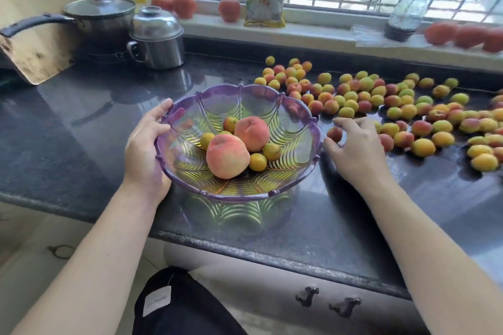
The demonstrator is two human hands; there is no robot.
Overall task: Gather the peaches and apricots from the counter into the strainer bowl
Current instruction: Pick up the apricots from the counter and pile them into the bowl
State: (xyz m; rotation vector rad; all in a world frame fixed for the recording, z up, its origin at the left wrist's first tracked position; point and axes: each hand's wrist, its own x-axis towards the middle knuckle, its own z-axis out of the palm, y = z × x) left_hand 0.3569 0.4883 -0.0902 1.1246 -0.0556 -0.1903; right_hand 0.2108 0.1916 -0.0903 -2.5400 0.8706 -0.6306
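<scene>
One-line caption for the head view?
Left hand holds the bowl; right hand reaches for apricots.

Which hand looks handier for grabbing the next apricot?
Probably the right hand: its fingers already touch a reddish apricot beside the loose pile. The left hand grips the strainer bowl rim.

We count 2 peaches (228, 156) and 5 apricots (257, 162) inside 1 strainer bowl (299, 114). We cannot count exactly the many loose apricots (381, 106) on the counter. We see 2 hands, 2 pots (156, 38) and 1 spray bottle (405, 13).
</scene>
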